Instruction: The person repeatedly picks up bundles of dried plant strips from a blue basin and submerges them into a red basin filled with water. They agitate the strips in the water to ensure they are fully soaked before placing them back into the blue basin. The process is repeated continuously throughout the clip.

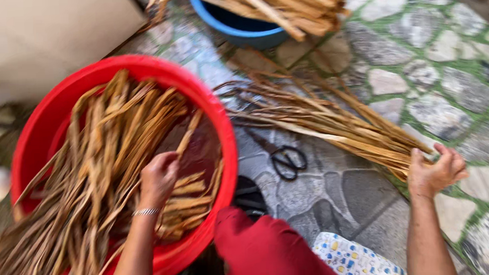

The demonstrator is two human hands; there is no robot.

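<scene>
A big red basin (221, 127) holds a heap of long brown dried leaf strips (95, 162) soaking in water. My left hand (157, 178) reaches into the basin and is closed on one strip (188, 134) that sticks up toward the far rim. My right hand (433, 172) grips the end of a bundle of dried strips (333, 124) that lies across the stone floor to the right of the basin.
Black scissors (284, 157) lie on the paved floor between basin and bundle. A blue basin (238, 26) with more strips (282, 4) stands at the top. My red-clad knee (261, 248) and a patterned cloth (357, 260) are near the bottom.
</scene>
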